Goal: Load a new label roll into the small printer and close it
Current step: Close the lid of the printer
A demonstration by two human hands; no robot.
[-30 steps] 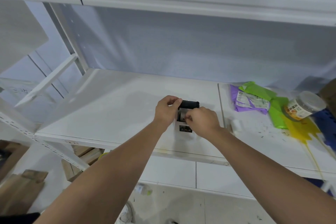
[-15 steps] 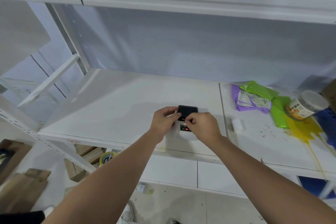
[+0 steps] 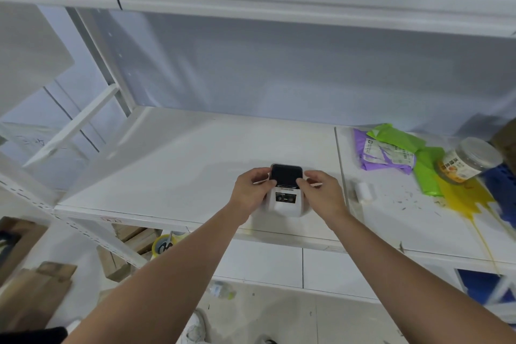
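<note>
A small white label printer [image 3: 285, 204] with a dark lid [image 3: 286, 175] stands near the front edge of the white shelf [image 3: 167, 170]. The lid lies down flat on the printer's top. My left hand [image 3: 252, 192] grips the printer's left side, thumb at the lid's lower left corner. My right hand [image 3: 321, 193] grips the right side, thumb at the lid's lower right corner. A small white label roll [image 3: 363, 191] lies on the shelf to the right of my right hand, apart from it.
At the back right lie purple [image 3: 382, 155] and green [image 3: 427, 173] bags, a clear jar [image 3: 469, 160] on its side and a yellow spill [image 3: 463, 201]. An upper shelf hangs overhead. Wood pieces [image 3: 30, 288] and a tape roll [image 3: 163, 244] sit on the floor below.
The dark lid, raised a second ago, has swung down flat onto the printer. Both hands have shifted from the lid and opening to the printer's two sides.
</note>
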